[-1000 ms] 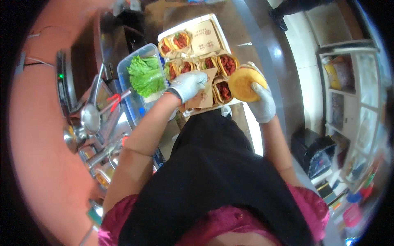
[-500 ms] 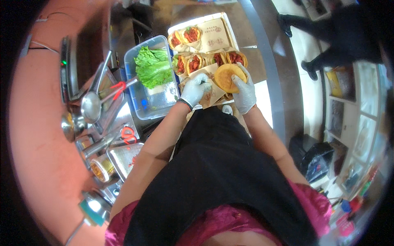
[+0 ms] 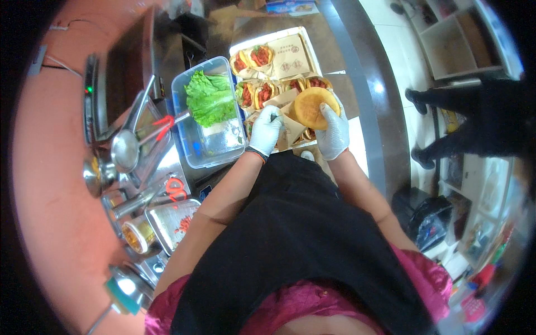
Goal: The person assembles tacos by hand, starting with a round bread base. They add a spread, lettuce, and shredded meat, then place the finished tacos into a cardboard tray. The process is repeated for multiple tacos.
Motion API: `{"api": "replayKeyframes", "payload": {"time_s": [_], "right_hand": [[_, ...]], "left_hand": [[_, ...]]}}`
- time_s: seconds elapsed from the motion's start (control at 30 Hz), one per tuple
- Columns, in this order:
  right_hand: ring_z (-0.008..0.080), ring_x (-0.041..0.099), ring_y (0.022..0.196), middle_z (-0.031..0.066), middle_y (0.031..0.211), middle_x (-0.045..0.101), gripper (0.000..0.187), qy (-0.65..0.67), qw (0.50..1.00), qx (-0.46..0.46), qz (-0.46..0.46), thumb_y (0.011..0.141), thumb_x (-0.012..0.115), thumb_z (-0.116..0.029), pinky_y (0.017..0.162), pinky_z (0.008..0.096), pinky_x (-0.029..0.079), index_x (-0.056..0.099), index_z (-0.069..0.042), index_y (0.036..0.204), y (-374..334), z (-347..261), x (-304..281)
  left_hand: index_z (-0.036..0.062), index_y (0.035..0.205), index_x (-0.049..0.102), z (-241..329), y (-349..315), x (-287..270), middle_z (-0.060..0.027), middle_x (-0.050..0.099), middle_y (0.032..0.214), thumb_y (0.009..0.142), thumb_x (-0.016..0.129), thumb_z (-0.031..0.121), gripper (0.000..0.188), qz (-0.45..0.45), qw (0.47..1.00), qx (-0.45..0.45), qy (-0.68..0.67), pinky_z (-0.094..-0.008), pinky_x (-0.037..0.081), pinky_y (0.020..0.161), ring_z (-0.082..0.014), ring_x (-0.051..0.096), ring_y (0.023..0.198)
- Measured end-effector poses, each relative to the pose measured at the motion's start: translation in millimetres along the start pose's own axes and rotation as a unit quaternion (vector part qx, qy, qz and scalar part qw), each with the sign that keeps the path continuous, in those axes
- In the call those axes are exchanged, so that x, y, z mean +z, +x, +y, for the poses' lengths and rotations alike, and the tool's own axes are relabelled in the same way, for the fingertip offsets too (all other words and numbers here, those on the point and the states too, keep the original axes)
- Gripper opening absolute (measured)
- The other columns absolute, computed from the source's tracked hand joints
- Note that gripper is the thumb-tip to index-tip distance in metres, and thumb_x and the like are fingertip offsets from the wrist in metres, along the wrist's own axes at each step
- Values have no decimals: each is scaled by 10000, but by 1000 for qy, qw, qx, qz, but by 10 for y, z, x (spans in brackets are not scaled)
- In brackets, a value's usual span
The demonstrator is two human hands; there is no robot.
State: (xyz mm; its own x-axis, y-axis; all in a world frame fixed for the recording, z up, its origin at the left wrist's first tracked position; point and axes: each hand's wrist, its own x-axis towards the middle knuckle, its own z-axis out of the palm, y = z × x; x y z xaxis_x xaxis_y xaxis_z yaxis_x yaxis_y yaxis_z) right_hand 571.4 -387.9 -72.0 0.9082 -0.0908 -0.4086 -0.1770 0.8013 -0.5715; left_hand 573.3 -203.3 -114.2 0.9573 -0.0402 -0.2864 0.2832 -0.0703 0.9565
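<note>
My right hand [image 3: 334, 133], in a clear thin glove, is closed on a round golden flatbread bun [image 3: 311, 109], thumb on its upper face. Beside it, my left hand [image 3: 265, 134], also gloved, pinches the edge of a brown paper wrapper [image 3: 289, 132] that reaches partly under the bun. Both are over a white tray [image 3: 314, 51] with several paper-wrapped buns stuffed with red filling, such as one at the back [image 3: 261, 55] and one in the middle row [image 3: 264, 95]. More filled buns lie partly hidden by my hands.
Left of the tray stands a clear plastic box [image 3: 180, 120] with green lettuce [image 3: 209, 97]. Farther left are a metal ladle [image 3: 125, 149], red-handled tongs [image 3: 163, 125] and a metal pan [image 3: 163, 228] with red bits. At the right, a person's dark-clothed legs [image 3: 455, 120] stand by shelves.
The bun and my right hand have shifted only slightly. My left hand has turned, its fingers pointing more upward at the wrapper. The other person's legs have moved nearer in the view.
</note>
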Motion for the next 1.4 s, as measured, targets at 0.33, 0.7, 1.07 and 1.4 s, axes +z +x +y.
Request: {"api": "replayKeyframes", "payload": {"time_s": [0.33,0.7,1.07,1.4], "right_hand": [[247,542,1253,128,1368,528,561,-81,996,-34,-10,937,609,-66,1087,386,451,411,-40,1461,-7,23,-87],[262,434,1402,158,1493,453,763,-400,881,-204,-148,798,714,61,1137,362,401,400,-42,1485,-167,132,10],[295,461,1367,212,1478,437,822,-449,864,-118,-196,872,759,-350,1125,374,384,362,-16,1510,17,-71,-90],[322,627,1130,198,1174,623,764,-652,746,-122,-58,740,867,-328,982,407,500,503,11,1320,1,-38,-98]], "left_hand": [[49,954,586,153,-48,14,-53,565,838,910,614,-6,75,31,993,54,102,-289,479,716,-155,566,769],[6,921,596,289,-38,77,-137,587,949,793,650,-86,167,42,938,251,235,-374,499,788,-317,603,876],[4,936,624,133,-112,32,-143,613,1026,800,638,-100,172,28,942,261,210,-354,504,876,-307,620,977],[11,915,608,47,-170,124,-127,615,1048,804,625,-102,159,-32,955,249,161,-353,495,909,-292,619,1003]]}}
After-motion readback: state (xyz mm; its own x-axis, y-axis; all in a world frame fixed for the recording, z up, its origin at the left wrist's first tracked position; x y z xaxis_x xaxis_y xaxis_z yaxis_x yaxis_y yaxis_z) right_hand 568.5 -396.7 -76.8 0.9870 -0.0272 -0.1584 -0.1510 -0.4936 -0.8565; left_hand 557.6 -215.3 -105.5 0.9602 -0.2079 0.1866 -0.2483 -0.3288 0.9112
